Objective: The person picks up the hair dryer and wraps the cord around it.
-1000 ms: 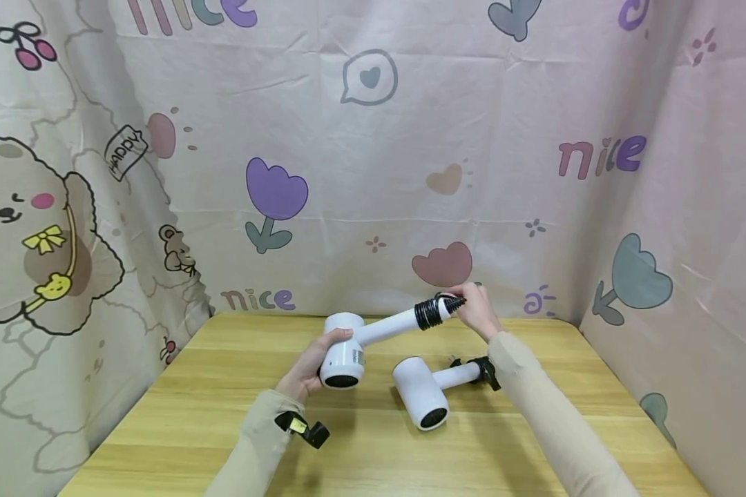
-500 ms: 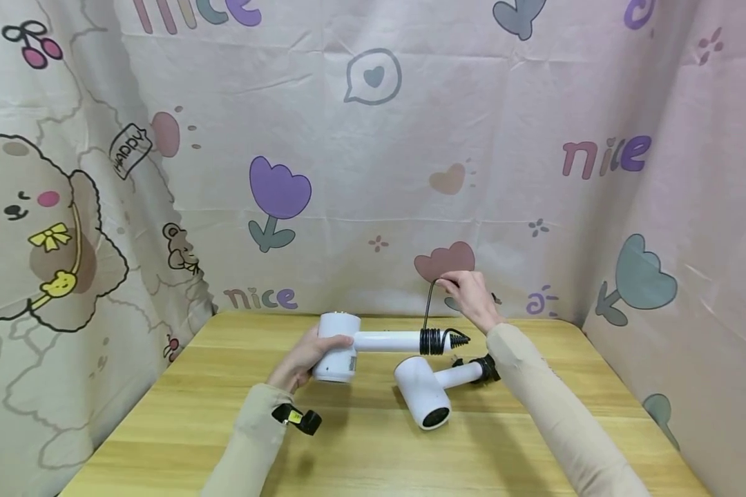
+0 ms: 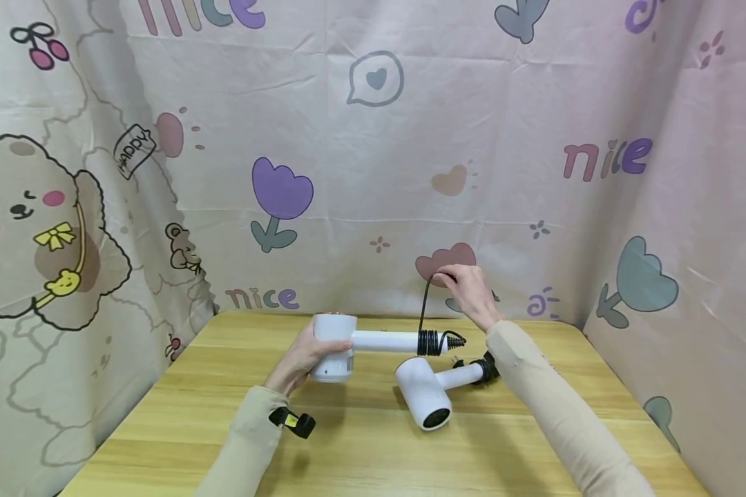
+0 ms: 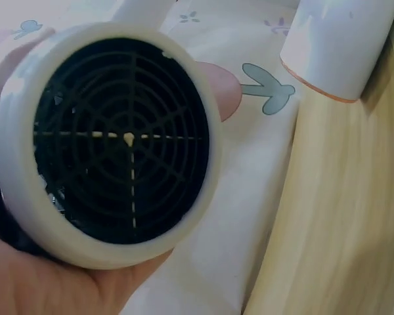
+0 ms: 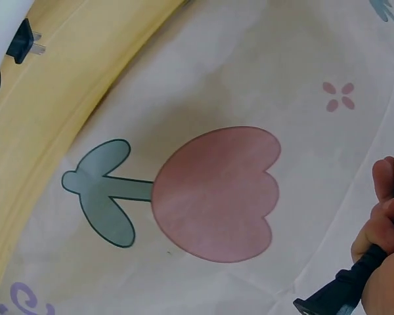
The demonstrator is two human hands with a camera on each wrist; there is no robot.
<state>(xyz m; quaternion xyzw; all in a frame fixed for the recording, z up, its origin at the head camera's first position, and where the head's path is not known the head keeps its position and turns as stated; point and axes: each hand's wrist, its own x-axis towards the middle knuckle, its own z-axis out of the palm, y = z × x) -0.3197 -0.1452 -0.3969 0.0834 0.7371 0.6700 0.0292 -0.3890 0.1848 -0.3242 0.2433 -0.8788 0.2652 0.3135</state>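
Note:
My left hand [image 3: 303,357] grips the round head of a white hair dryer [image 3: 336,346] held level above the wooden table [image 3: 373,442]; its black grille [image 4: 118,141] fills the left wrist view. Black cord [image 3: 432,341] is coiled round the end of its handle. My right hand [image 3: 466,293] pinches the loose cord end up above the coil, with the black plug [image 5: 338,292] sticking out of its fingers. A second white hair dryer [image 3: 432,390] lies on the table under the held one, with its own cord wound on its handle.
Cartoon-printed cloth [image 3: 373,172] hangs close behind and on both sides of the table. A black plug [image 5: 20,41] of the lying dryer rests near the table's back edge. A small black strap tag [image 3: 292,421] sits on my left sleeve.
The held dryer has dropped from a tilt to level. My right hand has lifted off the handle end, drawing a length of cord up from the coil.

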